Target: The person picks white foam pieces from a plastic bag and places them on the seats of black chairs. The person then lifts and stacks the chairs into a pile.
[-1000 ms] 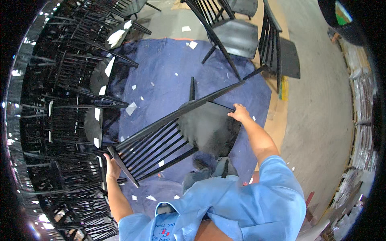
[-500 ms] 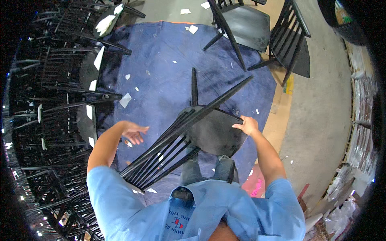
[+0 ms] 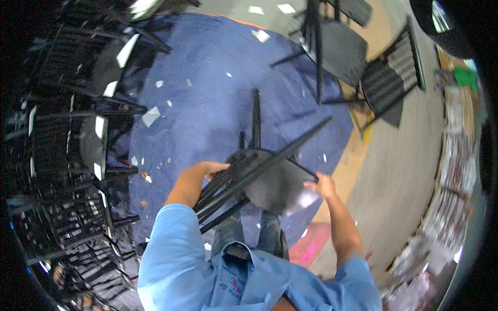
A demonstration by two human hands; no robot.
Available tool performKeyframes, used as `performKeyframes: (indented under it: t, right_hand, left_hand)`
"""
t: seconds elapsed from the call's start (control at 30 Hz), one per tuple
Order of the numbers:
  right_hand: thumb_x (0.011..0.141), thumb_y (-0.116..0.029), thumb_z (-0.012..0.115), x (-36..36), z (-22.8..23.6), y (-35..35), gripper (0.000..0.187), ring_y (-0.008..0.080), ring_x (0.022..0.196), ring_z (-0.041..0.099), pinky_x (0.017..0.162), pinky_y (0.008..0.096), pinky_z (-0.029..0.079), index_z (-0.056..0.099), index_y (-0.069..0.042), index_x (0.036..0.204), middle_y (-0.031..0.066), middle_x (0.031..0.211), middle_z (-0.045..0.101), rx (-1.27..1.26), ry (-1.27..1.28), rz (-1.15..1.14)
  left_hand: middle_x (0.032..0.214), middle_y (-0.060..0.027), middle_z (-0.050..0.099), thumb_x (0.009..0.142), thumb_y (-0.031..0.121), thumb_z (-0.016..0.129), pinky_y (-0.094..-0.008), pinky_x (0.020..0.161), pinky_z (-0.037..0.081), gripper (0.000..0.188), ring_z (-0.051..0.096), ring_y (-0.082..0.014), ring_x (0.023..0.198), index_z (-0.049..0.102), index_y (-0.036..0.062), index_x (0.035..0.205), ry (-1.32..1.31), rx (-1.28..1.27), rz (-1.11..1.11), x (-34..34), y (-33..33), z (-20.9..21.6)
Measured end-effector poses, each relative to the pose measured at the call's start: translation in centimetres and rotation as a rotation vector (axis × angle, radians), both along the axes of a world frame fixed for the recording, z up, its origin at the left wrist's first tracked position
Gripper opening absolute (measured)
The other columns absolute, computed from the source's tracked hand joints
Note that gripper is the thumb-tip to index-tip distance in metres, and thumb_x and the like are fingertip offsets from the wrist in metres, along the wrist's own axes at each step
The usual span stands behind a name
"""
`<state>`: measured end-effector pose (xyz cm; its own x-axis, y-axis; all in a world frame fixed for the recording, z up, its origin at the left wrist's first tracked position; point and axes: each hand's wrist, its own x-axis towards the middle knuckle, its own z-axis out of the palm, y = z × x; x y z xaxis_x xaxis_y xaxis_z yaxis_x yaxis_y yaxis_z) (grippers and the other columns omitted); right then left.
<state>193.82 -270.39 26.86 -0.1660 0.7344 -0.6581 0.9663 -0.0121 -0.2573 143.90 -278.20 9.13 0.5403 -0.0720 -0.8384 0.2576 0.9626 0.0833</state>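
Observation:
A black spindle-back chair [image 3: 277, 181] is tilted in front of my body, its seat facing up and its backrest slanting toward my left arm. My left hand [image 3: 213, 168] is closed at the backrest, its fingers partly hidden by the spindles. At the seat's right edge, my right hand [image 3: 322, 185] grips the rim, thumb on top. One leg of the chair points away from me over the blue cloth [image 3: 197, 88] on the floor.
Many black chairs [image 3: 93, 150] stand stacked along the left, with white pieces among them. Two more black chairs, one with a dark seat [image 3: 342, 52] and one turned sideways [image 3: 384, 83], stand far right. Wrapped bundles [image 3: 456, 155] line the right side. White scraps lie about the cloth.
My left hand has come in from the open air to the chair's backrest. My right hand keeps its hold on the seat edge. The view has shifted, with some blur.

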Motion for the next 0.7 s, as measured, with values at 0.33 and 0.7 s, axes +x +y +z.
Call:
performKeyframes:
  t: [0.33, 0.7]
  right_hand:
    - [0.07, -0.033, 0.092, 1.0, -1.5, -2.4, 0.044, 0.029, 0.074, 0.07, 0.073, 0.0384, 0.054, 0.073, -0.003, 0.097, 0.0152, 0.084, 0.075, 0.041, 0.139, -0.161]
    - [0.064, -0.05, 0.092, -0.2, -1.4, -2.1, 0.062, 0.0363, 0.078, 0.071, 0.073, 0.0442, 0.054, 0.073, 0.0, 0.096, 0.0205, 0.083, 0.073, 0.178, 0.147, -0.118]
  left_hand:
    - [0.153, -0.0143, 0.047, 0.098, 0.062, 0.048, -0.0523, 0.114, 0.036, 0.075, 0.044, -0.0322, 0.14, 0.046, 0.0079, 0.149, 0.189, 0.238, -0.035, 2.5, 2.0, 6.3]
    - [0.149, -0.0197, 0.049, 0.094, 0.07, 0.047, -0.0536, 0.111, 0.038, 0.084, 0.047, -0.0352, 0.137, 0.049, 0.005, 0.146, 0.243, 0.262, -0.052, 1.4, 2.2, 7.8]
